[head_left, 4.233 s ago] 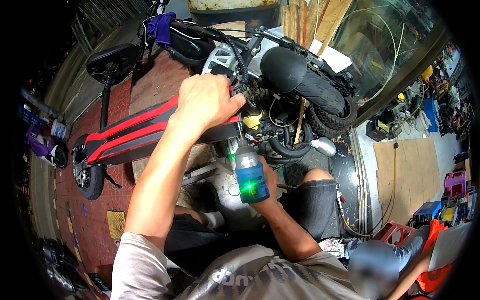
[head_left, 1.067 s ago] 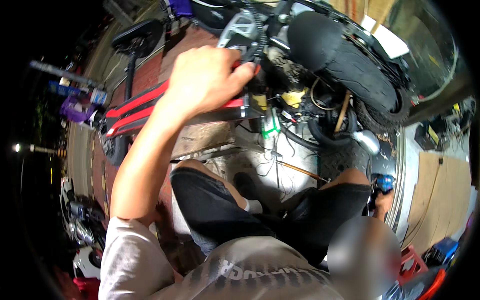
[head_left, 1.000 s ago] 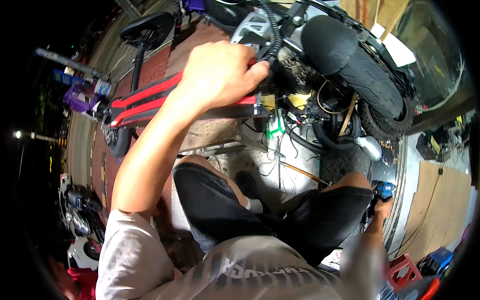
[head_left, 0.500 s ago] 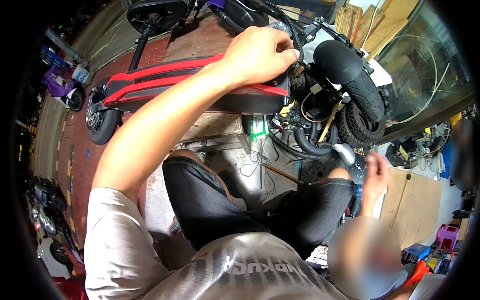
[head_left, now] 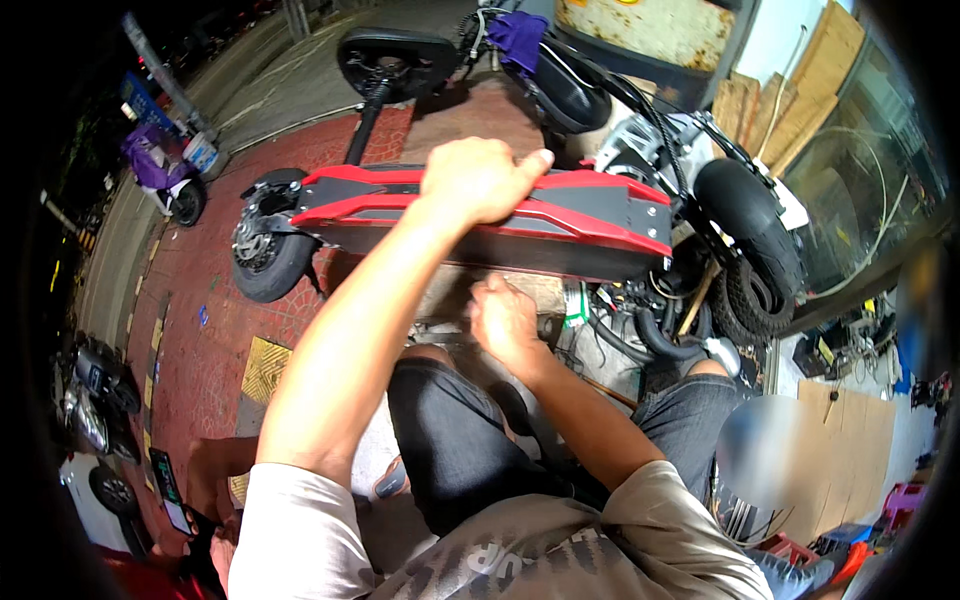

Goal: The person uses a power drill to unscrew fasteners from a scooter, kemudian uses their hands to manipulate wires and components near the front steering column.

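Observation:
An electric scooter with a red and black deck (head_left: 600, 215) lies across a low wooden bench (head_left: 545, 290) in front of me. My left hand (head_left: 478, 182) lies over the middle of the deck, its fingers bent over the far side and its thumb stretched to the right. Just below the near side of the deck is my right hand (head_left: 505, 320), fingers curled in; whatever may be in them is hidden. The scooter's wheel (head_left: 270, 267) sticks out at the left, and a black saddle (head_left: 395, 62) stands on a post beyond it.
Loose tyres (head_left: 745, 305), cables and black hoses (head_left: 655, 340) lie right of the bench. Wooden boards (head_left: 815, 75) lean at the back right. A person at the lower left holds a phone (head_left: 176, 497). Cardboard (head_left: 845, 450) covers floor at the right.
My right hand has come from the far right to just under the deck. My left hand has moved from the deck's right end to its middle. The view has shifted left.

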